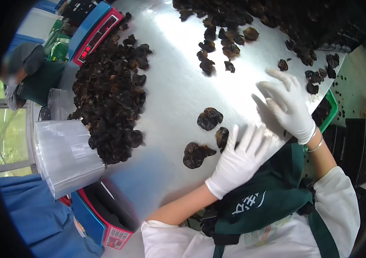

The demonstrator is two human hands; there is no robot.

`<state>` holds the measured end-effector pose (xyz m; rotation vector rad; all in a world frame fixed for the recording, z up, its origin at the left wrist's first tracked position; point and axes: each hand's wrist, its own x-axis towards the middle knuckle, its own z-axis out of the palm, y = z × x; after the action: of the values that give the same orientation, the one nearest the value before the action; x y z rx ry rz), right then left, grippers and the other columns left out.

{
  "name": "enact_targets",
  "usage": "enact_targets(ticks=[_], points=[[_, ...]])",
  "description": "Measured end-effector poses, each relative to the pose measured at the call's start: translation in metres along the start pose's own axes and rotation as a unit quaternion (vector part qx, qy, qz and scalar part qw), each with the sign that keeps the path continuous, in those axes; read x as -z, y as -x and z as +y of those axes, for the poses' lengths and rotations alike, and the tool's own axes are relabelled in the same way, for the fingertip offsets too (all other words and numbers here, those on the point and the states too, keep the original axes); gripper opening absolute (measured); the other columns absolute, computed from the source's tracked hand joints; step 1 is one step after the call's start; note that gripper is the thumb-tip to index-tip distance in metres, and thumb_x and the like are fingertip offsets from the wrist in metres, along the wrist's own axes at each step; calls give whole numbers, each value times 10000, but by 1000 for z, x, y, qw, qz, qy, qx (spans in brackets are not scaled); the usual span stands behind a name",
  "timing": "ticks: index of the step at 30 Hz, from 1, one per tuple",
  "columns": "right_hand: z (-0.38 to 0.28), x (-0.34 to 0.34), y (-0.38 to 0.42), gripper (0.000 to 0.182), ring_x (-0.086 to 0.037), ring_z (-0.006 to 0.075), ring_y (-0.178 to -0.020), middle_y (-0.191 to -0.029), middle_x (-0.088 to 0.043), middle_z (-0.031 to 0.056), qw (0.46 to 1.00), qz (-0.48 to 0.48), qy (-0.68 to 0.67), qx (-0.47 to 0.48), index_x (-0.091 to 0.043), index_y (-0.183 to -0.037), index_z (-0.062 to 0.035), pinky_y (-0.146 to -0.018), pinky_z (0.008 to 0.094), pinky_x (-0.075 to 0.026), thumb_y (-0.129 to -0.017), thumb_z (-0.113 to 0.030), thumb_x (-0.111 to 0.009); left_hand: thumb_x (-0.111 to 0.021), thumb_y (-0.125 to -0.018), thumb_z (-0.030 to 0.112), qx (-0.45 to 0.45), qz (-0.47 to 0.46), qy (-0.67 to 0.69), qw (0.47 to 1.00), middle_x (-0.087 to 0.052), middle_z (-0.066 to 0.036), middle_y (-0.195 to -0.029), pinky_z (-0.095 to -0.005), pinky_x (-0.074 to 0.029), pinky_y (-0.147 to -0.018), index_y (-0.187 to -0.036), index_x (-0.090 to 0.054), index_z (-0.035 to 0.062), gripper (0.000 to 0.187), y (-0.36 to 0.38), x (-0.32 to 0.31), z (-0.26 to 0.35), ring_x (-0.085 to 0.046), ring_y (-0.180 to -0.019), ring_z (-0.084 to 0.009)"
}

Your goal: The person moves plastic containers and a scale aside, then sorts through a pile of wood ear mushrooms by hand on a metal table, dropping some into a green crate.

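Note:
Gloved in white, my left hand [241, 157] is just above the metal table, fingers stretched out and apart, with nothing seen in it. Beside its fingertips lies a dark wood ear mushroom [222, 136], partly hidden by the hand. Two more dark clumps, an upper wood ear mushroom [210, 118] and a lower wood ear mushroom [197, 155], rest to the left. My right hand [288, 105], also gloved, hovers over the table's right edge. Its fingers are spread and hold nothing visible; several mushroom pieces [313, 81] lie beyond it.
A long heap of wood ear mushrooms [114, 94] covers the left side, with a larger heap [277, 17] at the back. Plastic bags [65, 150] stand at the left near two scales, a far scale [99, 34] and a near scale [105, 215]. A green basket [331, 107] sits below the right edge.

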<state>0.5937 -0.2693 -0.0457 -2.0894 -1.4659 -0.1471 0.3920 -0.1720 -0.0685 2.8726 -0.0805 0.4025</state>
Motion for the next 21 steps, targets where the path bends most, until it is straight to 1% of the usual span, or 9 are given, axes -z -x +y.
enact_targets(ticks=[5,7,10,11,13,15,18,20,21], points=[[5,-8,-33,305,-515,340,-1201,-1314,-569,130,998,-6,-56,26,-664,-1125,-98,-1022,443,-414,-822,-72,-676,-627,-823,150,100,35,-155,982,-589,-135,-1197,-532,-324,-1092,-1148,-652,99,329,1,21,-99,-531,-1190,-321],[30,-17,-58,279,-511,348,-1201,-1311,-566,144,995,11,13,102,-663,-1124,-92,-1029,444,-414,-845,-99,-656,-632,-837,101,203,11,-179,963,-606,-117,-1184,-511,-328,-1097,-1132,-652,88,295,12,56,-145,-537,-1184,-310],[76,-46,-116,297,-459,381,-1266,-1354,-534,193,997,57,-37,45,-660,-1160,-73,-1077,430,-389,-905,-224,-631,-619,-856,83,246,86,-287,922,-612,-90,-1186,-529,-323,-1116,-1102,-669,83,251,63,63,-224,-542,-1178,-274],[86,-57,-137,425,-418,387,-1327,-1423,-493,194,995,72,-59,-30,-634,-1252,-93,-1103,458,-378,-911,-346,-630,-632,-865,111,261,87,-277,920,-615,-86,-1179,-534,-310,-1128,-1098,-679,86,239,68,64,-234,-543,-1179,-270],[107,-83,-168,542,-401,397,-1357,-1470,-457,192,984,132,88,-78,-591,-1341,-136,-1111,494,-379,-897,-445,-624,-651,-861,146,241,87,-276,926,-615,-87,-1176,-544,-283,-1146,-1105,-683,87,252,58,64,-228,-541,-1179,-278],[121,-92,-180,599,-421,412,-1342,-1486,-438,190,995,36,49,-74,-555,-1396,-177,-1110,525,-373,-882,-476,-620,-673,-863,206,247,66,-275,927,-581,-101,-1284,-585,-155,-1191,-1137,-686,109,291,49,60,-218,-488,-1271,-299],[110,-73,-171,326,-520,355,-1238,-1304,-577,141,994,-93,-39,45,-676,-1150,-103,-1054,446,-428,-861,-254,-694,-684,-860,237,289,45,-252,922,-448,-155,-1475,-614,-18,-1194,-1244,-651,121,403,28,63,-190,-352,-1396,-350],[93,-38,-157,263,-588,287,-1135,-1257,-599,107,986,-127,-111,11,-712,-1096,-108,-996,365,-468,-863,-225,-680,-669,-878,220,227,67,-210,949,-432,-178,-1479,-607,-112,-1178,-1311,-599,94,456,5,69,-169,-369,-1380,-363],[102,-35,-151,285,-564,319,-1144,-1258,-599,129,979,-88,-183,-29,-678,-1126,-76,-1039,388,-431,-881,-220,-686,-662,-886,209,199,69,-179,961,-424,-190,-1480,-586,-166,-1175,-1341,-574,82,480,-8,69,-159,-371,-1376,-370]])
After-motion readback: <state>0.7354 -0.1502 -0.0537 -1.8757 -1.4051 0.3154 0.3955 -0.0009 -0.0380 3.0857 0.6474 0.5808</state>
